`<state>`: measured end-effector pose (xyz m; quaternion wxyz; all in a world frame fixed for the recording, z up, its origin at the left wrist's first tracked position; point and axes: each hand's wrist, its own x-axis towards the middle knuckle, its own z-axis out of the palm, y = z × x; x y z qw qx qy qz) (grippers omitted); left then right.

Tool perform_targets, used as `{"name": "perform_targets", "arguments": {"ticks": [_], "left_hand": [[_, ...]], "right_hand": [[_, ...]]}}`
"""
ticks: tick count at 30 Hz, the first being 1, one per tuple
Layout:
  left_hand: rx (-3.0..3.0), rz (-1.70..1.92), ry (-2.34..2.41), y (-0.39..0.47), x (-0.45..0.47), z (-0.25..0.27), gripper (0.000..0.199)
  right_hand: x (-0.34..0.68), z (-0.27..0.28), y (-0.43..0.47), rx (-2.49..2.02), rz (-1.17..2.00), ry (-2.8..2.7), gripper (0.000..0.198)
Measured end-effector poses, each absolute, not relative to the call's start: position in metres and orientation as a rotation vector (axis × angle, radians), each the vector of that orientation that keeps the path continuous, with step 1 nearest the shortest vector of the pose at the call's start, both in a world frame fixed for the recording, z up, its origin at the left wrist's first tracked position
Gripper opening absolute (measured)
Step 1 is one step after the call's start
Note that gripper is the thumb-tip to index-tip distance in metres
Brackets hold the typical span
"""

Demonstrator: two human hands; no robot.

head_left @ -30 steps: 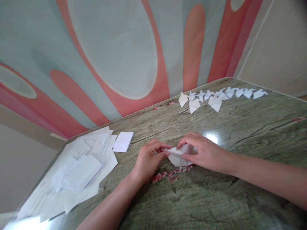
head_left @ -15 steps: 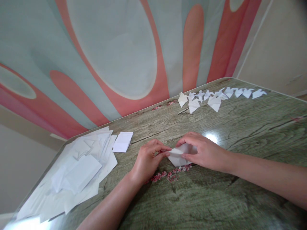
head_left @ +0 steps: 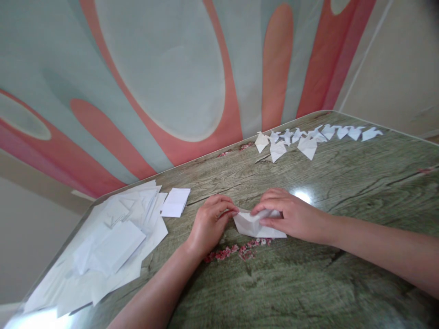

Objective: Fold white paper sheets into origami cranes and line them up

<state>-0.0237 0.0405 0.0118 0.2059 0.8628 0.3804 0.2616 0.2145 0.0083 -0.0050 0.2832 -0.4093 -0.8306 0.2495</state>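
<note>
A white sheet of paper [head_left: 250,225], partly folded and creased, lies between my two hands on the wood-grain table [head_left: 295,283]. At its upper left corner, my left hand [head_left: 211,221] pinches the edge between thumb and fingertips. My right hand [head_left: 286,214] has its thumb on the paper's near face and its fingers over the top edge, gripping the right part. The paper's far side is hidden by my right fingers. Its lower edge runs just above a printed pink flower pattern [head_left: 240,250] on the tabletop.
Several folded paper birds [head_left: 307,145] stand in a row along the far right of the table. At left lies a spread heap of white paper [head_left: 151,246], with a small stack of paper squares [head_left: 175,203] beside it. A patterned wall [head_left: 164,68] borders the far edge.
My left hand has shifted slightly left along with the paper's left corner. More of the paper's lower right now shows below my right hand, and its lower edge looks straighter.
</note>
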Motion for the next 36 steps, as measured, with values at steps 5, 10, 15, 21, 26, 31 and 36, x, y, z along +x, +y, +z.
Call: {"name": "perform_targets", "arguments": {"ticks": [5,10,15,21,26,31,36], "left_hand": [[2.458,0.730,1.025,0.041,-0.024,0.010,0.012],[2.478,0.736,1.028,0.042,-0.024,0.008,0.013],[2.481,0.720,1.036,0.043,-0.025,0.008,0.013],[2.555,0.648,0.853,0.042,-0.024,0.013,0.012],[2.607,0.531,0.735,0.034,-0.019,0.014,0.012],[2.579,0.532,0.781,0.032,-0.017,0.010,0.021],[2.439,0.521,0.795,0.032,-0.017,0.013,0.023]], "right_hand": [[0.217,-0.012,0.013,-1.013,0.636,-2.289,0.020],[0.219,-0.016,0.014,-0.945,0.577,-2.308,0.022],[0.218,-0.015,0.014,-0.986,0.615,-2.293,0.023],[0.215,-0.007,0.012,-1.165,0.808,-2.122,0.018],[0.215,-0.005,0.013,-1.139,0.901,-2.111,0.014],[0.217,-0.007,0.016,-1.111,0.920,-2.110,0.014],[0.218,-0.006,0.016,-1.102,0.966,-2.066,0.015]]}}
